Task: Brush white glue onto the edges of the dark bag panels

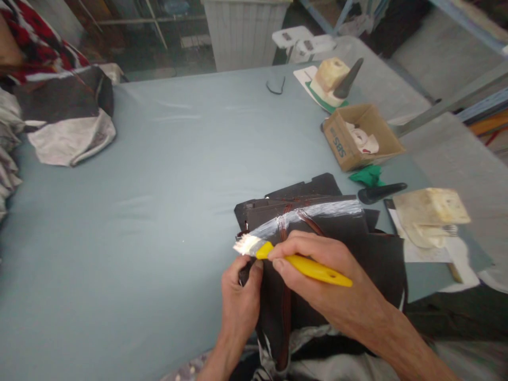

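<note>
We see the dark piece (383, 270) at the near side of the desk (159, 211), right in front of us, stacked with other dark layers behind its upper edge. Our right hand (331, 256) is closed around the yellow handle of the brush (309, 267); the thumb and fingers pinch it close to the ferrule. Our left hand (240, 293) pinches the left edge of the dark piece between thumb and fingers.

About the progress, we judge that the coating is mostly laid along this upper band. The white strip (325, 208) goes from the right end almost to the left corner, passing the reddish-brown straps (311, 222). It looks streaky, and thinner toward the left. What seems to remain is the left end, where the bristles are; whether they touch the surface, we cannot tell. On the layers behind, we see no such strip.

For moving, the left side offers wide room, until the other dark-and-pale piece (65, 103) at the far left. On the right it is tighter: the green cloth (369, 175), the dark handle (381, 193) and the pale block (431, 206) are near, and the cardboard box (337, 144) stands behind them. The right edge of the desk is also close there.
</note>
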Demonstrator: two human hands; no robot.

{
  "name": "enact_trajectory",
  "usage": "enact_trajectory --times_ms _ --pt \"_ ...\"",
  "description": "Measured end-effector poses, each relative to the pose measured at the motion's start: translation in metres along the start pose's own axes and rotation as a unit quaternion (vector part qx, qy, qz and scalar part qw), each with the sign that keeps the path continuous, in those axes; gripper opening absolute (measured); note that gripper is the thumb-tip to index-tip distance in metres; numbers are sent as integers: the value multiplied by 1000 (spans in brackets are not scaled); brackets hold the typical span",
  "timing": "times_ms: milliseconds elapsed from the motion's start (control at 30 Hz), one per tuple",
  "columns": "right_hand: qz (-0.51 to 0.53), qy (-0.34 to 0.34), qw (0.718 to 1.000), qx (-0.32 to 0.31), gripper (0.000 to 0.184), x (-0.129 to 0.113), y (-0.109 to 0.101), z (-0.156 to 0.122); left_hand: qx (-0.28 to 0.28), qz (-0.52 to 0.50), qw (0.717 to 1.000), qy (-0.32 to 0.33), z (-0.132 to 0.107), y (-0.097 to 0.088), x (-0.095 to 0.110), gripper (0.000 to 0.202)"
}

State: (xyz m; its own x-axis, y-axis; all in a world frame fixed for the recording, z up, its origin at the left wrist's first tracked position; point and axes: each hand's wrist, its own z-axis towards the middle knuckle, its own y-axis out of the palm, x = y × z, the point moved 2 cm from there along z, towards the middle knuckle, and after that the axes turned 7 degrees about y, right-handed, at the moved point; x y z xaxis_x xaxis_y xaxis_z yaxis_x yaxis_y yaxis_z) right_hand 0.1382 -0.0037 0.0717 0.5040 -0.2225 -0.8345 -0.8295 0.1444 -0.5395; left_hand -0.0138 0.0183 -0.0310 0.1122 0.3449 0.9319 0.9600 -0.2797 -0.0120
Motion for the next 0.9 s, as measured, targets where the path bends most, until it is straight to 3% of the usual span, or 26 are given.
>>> enact_trajectory --times_ms 100,233,367,500,600,700,900 --pt "-32 -7 999 27 13 -7 -3 5 7 -2 1000 -3 -1 0 -3 26" --pt "-27 -23 998 -51 16 -13 -1 7 -3 -25 1000 -2 -1 0 -6 28" --pt "-52 -17 998 0 14 -11 -1 6 -5 -18 1000 -8 0 0 -4 25" --pt "-58 -51 997 -19 14 -9 2 6 4 -12 1000 -10 -1 0 -3 27" --pt "-79 -42 996 27 13 -10 0 6 11 -2 1000 -21 -1 0 -3 28" --pt "-85 -57 995 -11 14 -11 0 2 5 -12 1000 -13 -2 0 -2 29" --pt "-109 -16 993 40 13 -3 -9 -10 19 20 999 -21 -3 -1 -4 33"
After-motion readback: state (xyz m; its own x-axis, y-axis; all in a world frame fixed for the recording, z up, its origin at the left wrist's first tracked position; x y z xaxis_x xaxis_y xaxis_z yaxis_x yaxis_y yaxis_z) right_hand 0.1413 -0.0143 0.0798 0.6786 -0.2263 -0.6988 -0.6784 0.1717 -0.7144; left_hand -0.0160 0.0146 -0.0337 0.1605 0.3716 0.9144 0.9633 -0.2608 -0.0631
